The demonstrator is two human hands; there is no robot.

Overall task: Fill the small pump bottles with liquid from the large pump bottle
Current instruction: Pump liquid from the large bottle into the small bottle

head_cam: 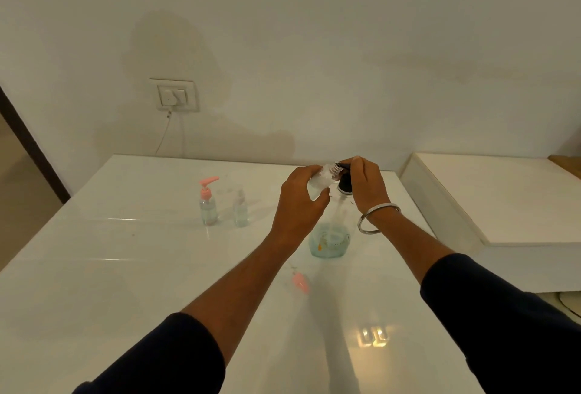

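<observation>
Large pump bottle [330, 241] stands mid-table w/ a little blue liquid. Right hand [366, 188] presses its black pump head [345, 186]. Left hand [298, 202] grips small clear bottle [322, 178], tilted, mouth at nozzle. Pink-pump bottle [208, 202] & clear bottle [240, 210] stand left; pink pump top [301, 282] lies on white table [125, 268].

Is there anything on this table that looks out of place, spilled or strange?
Yes. A pink pump head lies loose on the table, apart from any bottle, below the large bottle. It probably belongs to the small bottle held in the left hand. No clear spill shows.
</observation>
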